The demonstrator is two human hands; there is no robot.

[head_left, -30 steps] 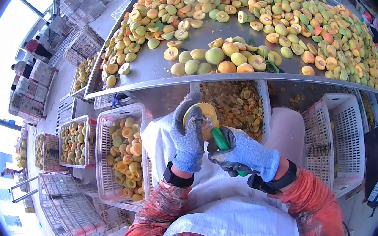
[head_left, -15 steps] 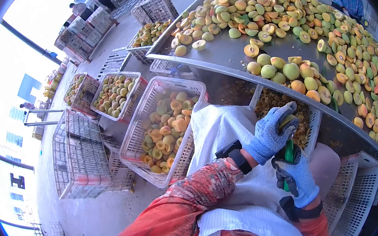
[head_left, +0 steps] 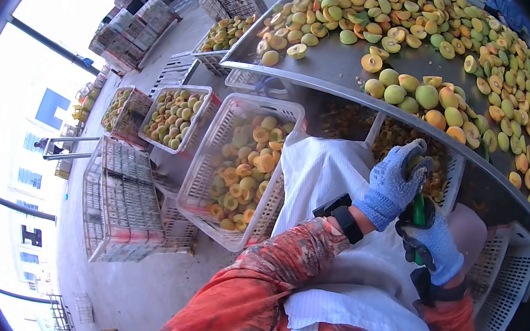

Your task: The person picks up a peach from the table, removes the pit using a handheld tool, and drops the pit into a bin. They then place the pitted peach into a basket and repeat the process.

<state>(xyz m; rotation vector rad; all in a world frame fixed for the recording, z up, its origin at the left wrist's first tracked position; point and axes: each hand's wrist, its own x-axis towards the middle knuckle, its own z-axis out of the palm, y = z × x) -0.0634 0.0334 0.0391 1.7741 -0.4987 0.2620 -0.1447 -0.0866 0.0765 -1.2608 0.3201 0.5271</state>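
My left hand (head_left: 399, 183), in a blue-grey knitted glove with dark finger pads, is closed around a peach (head_left: 413, 162), mostly hidden by the fingers. Just below it, my right hand (head_left: 436, 243), gloved alike, grips a small tool with a green handle (head_left: 424, 212). The tool's tip points up at the fruit, and its working end is hidden from view. Under both hands is a crate of brown-yellow scraps (head_left: 449, 178). A white apron (head_left: 325, 172) covers my lap beside them.
A metal table (head_left: 340, 63) bears many halved and whole peaches. Left of me stands a white crate of peach halves (head_left: 240, 182), with another peach crate (head_left: 176, 117) beyond it. Stacked crates (head_left: 123, 196) sit on the floor. Nested crates (head_left: 512, 275) are at right.
The view has shifted, so the scene sits a little further right in the picture. Both hands stay together with the peach and the green-handled tool still held.
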